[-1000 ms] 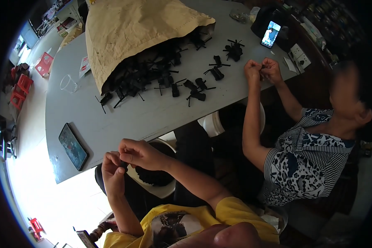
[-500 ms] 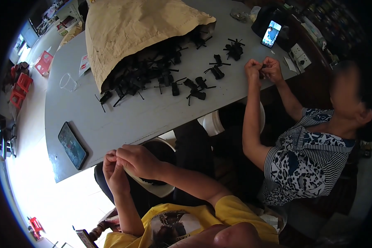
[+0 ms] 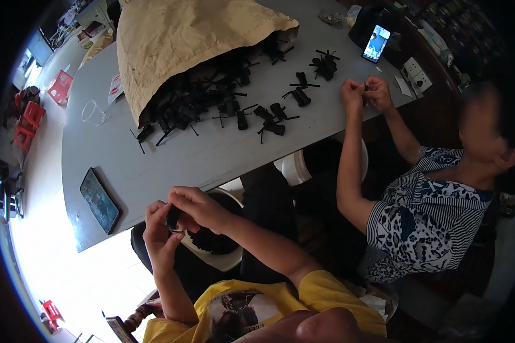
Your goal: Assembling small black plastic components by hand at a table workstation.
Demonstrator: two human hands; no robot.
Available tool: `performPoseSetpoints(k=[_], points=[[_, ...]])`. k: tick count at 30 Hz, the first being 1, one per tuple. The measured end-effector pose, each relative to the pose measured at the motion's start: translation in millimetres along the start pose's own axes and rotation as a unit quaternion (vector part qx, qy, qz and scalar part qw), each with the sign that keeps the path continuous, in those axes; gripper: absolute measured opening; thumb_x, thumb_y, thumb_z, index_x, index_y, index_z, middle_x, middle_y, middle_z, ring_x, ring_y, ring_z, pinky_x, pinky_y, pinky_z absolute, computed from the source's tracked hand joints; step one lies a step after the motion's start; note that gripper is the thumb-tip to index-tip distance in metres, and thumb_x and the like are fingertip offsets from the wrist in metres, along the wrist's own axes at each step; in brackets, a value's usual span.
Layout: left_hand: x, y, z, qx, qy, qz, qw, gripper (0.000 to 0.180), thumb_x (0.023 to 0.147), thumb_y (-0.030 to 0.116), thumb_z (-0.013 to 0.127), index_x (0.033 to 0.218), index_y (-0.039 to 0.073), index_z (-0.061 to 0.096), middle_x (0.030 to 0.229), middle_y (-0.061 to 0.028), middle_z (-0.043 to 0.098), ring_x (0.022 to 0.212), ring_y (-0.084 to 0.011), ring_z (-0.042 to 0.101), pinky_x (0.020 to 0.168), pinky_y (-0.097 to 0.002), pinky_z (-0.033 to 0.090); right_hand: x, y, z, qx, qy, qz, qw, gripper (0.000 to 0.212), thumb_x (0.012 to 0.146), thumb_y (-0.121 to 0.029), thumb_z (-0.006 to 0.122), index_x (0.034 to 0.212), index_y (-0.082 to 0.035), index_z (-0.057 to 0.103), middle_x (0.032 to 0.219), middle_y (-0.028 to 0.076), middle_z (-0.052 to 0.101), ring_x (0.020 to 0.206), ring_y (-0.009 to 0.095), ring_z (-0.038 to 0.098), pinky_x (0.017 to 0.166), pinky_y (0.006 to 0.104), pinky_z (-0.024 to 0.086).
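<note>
A small black plastic piece (image 3: 173, 216) is held upright between my two hands, above a white bucket (image 3: 233, 264) at the table's near edge. My left hand (image 3: 158, 231) grips it with thumb and fingers from the left. The fingers of my right hand (image 3: 199, 209) pinch its upper end, and they hide part of it. Inside the bucket lie black bits (image 3: 216, 240), too dark to make out singly. Farther off on the grey table (image 3: 154, 180), several black plastic parts with thin stems (image 3: 183, 114) spill from a big brown paper sack (image 3: 194, 43).
To my right a co-worker's hands (image 3: 365, 94) hold something small and dark over the table edge. A dark phone (image 3: 100, 201) lies at the table's left, near a clear plastic cup (image 3: 94, 113). A lit phone (image 3: 376, 44) stands at the back right. Another white bucket (image 3: 294, 170) is below the table.
My hands were close together, hiding whatever was in them. Now my right hand has risen slightly, a black piece shows between them, and the bucket's dark contents are more visible.
</note>
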State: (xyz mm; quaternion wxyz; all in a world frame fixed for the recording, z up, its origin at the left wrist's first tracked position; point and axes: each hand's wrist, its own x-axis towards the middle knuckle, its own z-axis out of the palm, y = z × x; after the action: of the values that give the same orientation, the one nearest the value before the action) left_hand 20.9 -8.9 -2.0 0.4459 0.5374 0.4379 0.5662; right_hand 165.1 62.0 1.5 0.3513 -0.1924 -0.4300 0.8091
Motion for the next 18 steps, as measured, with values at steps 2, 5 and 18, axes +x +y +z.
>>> performPoseSetpoints(k=[2,5,18], points=[[1.0,1.0,2.6,0.01,0.012,0.011,1.0,0.049,0.07,0.015,0.072,0.112,-0.002,0.052,0.117,-0.011,0.044,0.108,-0.0186,0.046,0.092,-0.0304,0.037,2.1,7.9,-3.3,-0.003,-0.003,0.025,1.0,0.024,0.094,-0.029,0.044,0.084,-0.008,0.047,0.054,-0.002,0.048,0.043,0.005,0.048,0.039,0.0185,0.035],[4.4,6.5,6.4,0.045,0.074,0.01,0.996,0.032,0.073,0.005,0.067,0.102,-0.001,0.054,0.111,-0.0119,0.05,0.097,-0.0151,0.054,0.085,-0.0259,0.042,3.2,13.4,-3.1,-0.462,0.153,-0.195,0.852,0.023,0.089,-0.029,0.051,0.088,-0.006,0.048,0.057,0.002,0.05,0.048,0.013,0.053,0.045,0.025,0.041],[-5.1,1.0,8.8,0.078,0.143,-0.003,0.987,0.016,0.088,0.013,0.05,0.098,0.0,0.049,0.097,-0.0078,0.054,0.089,-0.0142,0.052,0.079,-0.0236,0.041,0.5,-6.7,7.4,-0.31,0.057,-0.198,0.928,0.017,0.082,-0.012,0.061,0.084,-0.003,0.047,0.069,0.009,0.056,0.056,0.019,0.057,0.052,0.0276,0.044]])
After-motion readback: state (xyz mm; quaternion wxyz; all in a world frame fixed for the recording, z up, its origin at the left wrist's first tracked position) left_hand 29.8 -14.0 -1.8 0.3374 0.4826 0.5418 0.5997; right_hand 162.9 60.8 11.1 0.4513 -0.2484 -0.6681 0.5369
